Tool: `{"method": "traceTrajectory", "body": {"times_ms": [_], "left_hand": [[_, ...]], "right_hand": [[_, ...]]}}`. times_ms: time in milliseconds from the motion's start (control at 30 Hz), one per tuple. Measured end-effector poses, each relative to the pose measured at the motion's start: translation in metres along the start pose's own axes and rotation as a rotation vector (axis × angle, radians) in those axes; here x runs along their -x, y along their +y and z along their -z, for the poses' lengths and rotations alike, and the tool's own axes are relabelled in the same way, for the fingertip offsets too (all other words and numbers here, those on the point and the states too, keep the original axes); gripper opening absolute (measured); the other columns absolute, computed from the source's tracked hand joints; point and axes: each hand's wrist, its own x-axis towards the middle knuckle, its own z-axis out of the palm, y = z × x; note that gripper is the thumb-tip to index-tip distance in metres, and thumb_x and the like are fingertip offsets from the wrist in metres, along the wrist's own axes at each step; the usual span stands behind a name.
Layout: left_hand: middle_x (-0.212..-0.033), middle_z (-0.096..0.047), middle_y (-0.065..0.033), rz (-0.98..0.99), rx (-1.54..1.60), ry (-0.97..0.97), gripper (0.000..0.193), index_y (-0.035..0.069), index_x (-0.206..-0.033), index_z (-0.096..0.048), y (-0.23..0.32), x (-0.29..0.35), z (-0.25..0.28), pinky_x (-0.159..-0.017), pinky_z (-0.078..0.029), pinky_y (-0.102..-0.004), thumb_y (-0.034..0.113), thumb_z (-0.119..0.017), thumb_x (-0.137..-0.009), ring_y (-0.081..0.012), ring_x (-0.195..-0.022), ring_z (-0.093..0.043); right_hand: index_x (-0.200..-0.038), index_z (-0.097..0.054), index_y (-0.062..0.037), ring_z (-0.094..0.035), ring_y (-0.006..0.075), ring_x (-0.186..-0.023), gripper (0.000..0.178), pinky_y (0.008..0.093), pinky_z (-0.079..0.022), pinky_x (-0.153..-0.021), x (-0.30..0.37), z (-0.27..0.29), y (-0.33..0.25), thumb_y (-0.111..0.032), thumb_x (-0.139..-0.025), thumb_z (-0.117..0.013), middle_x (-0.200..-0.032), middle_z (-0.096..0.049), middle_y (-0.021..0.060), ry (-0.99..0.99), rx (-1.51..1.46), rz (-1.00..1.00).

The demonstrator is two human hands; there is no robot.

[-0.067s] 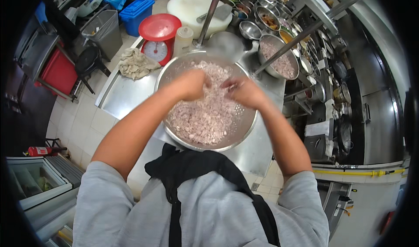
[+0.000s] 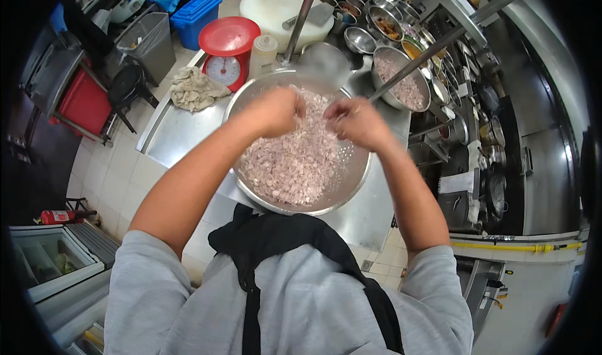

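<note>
A wide metal colander (image 2: 359, 178) stands on the steel table before me, its wall pierced with small holes. Pale pinkish slices, which look like sliced shallots (image 2: 290, 173), are heaped inside. My left hand (image 2: 277, 111) hangs over the far left part of the heap, fingers curled inward around some slices; its fingertips are blurred. Facing it from the right, my right hand (image 2: 359, 124) is also closed, thumb and fingers drawn together on slices. A narrow gap separates the hands, with slices below. Exactly how much each hand holds is hidden.
Behind the colander are a red kitchen scale (image 2: 227, 54), a squeeze bottle (image 2: 263, 55) and a crumpled cloth (image 2: 195, 90). A second bowl of slices (image 2: 411, 91) stands at right. A metal post (image 2: 301, 22) and a slanting rail (image 2: 433, 54) rise near the table's far side.
Both hands have risen slightly, and the right hand's fingers have drawn together. The colander has shifted a little away from me.
</note>
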Motion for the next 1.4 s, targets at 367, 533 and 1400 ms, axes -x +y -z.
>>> {"method": "traceTrajectory", "body": {"times_ms": [367, 533, 1400], "left_hand": [[-0.091, -0.063, -0.0157, 0.030, -0.096, 0.234, 0.028, 0.006, -0.095, -0.069, -0.021, 0.006, -0.022, -0.080, -0.050, -0.0384, 0.004, -0.068, -0.067, -0.0318, -0.090, -0.061], [-0.102, -0.058, -0.0183, 0.052, -0.220, 0.263, 0.030, 0.007, -0.100, -0.068, -0.007, 0.008, -0.025, -0.085, -0.047, -0.0431, 0.006, -0.067, -0.070, -0.0363, -0.096, -0.057], [-0.151, -0.022, -0.0179, 0.403, -0.322, -0.101, 0.084, 0.019, -0.138, -0.045, 0.047, 0.047, -0.108, -0.104, -0.031, -0.0576, 0.040, -0.078, -0.064, -0.0420, -0.138, -0.021]], "right_hand": [[-0.109, -0.063, -0.0078, -0.057, 0.0274, -0.103, 0.040, 0.0349, -0.045, -0.090, 0.014, -0.022, 0.013, -0.010, -0.070, -0.069, -0.112, -0.061, 0.0148, 0.043, 0.148, 0.090], [-0.116, -0.058, -0.0029, -0.056, 0.0281, -0.113, 0.047, 0.0365, -0.043, -0.097, 0.019, -0.053, 0.051, -0.011, -0.072, -0.071, -0.117, -0.060, 0.0179, -0.042, 0.172, 0.135], [-0.089, -0.065, -0.0016, -0.061, 0.0386, -0.092, 0.021, 0.0453, -0.049, -0.080, 0.035, 0.102, 0.267, -0.007, -0.077, -0.049, -0.097, -0.063, 0.0213, 0.188, 0.730, -0.022]]}}
